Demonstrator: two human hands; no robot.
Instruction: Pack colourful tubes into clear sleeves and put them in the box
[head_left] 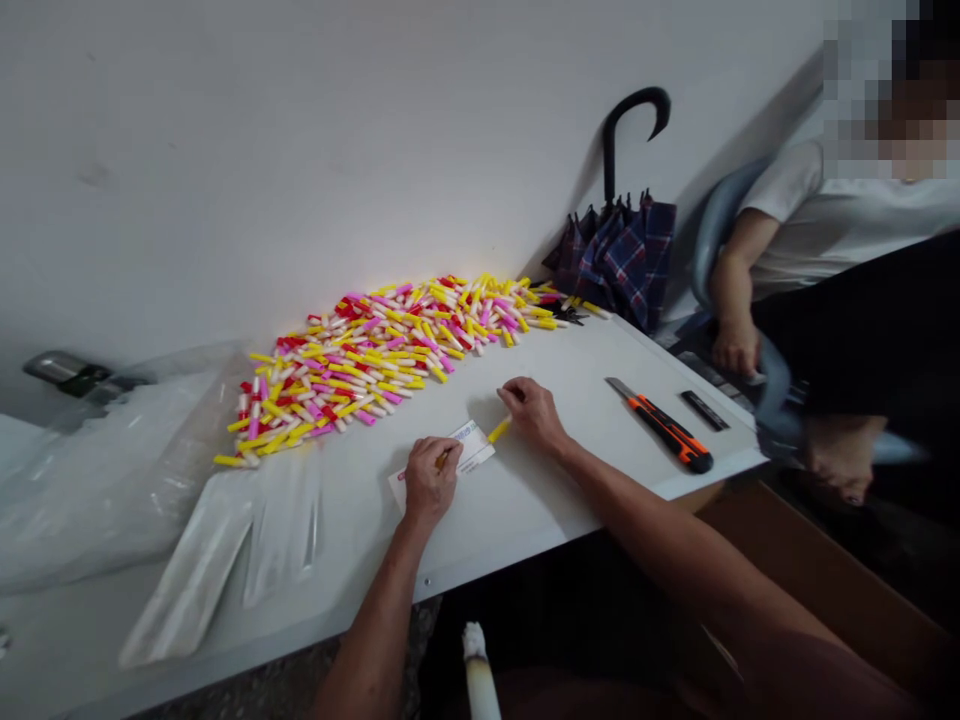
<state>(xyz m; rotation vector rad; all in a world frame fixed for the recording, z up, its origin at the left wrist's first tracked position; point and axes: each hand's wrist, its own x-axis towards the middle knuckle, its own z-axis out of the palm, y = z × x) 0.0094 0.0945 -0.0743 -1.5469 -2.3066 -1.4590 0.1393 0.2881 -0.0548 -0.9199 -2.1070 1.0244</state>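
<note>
My left hand point(431, 480) is closed over a printed white card point(474, 446) lying on the white table. A small brownish-yellow piece point(442, 458) shows between its thumb and fingers; what kind of thing it is I cannot tell. My right hand point(534, 412) is pinched just above the table, right of the card, and anything between its fingertips is too small to make out. A short yellow tube point(499, 431) lies between the card and my right hand. Behind both hands spreads a heap of small tubes point(375, 350) in yellow, pink, red and white.
On the right lie an orange-and-black utility knife point(664, 430), blade out, and a black case point(705, 410). Clear plastic bags point(195, 570) cover the left. A folded plaid umbrella point(622, 255) leans at the wall. A seated person point(795, 230) is at right. A lit cigarette point(481, 685) juts up in the foreground.
</note>
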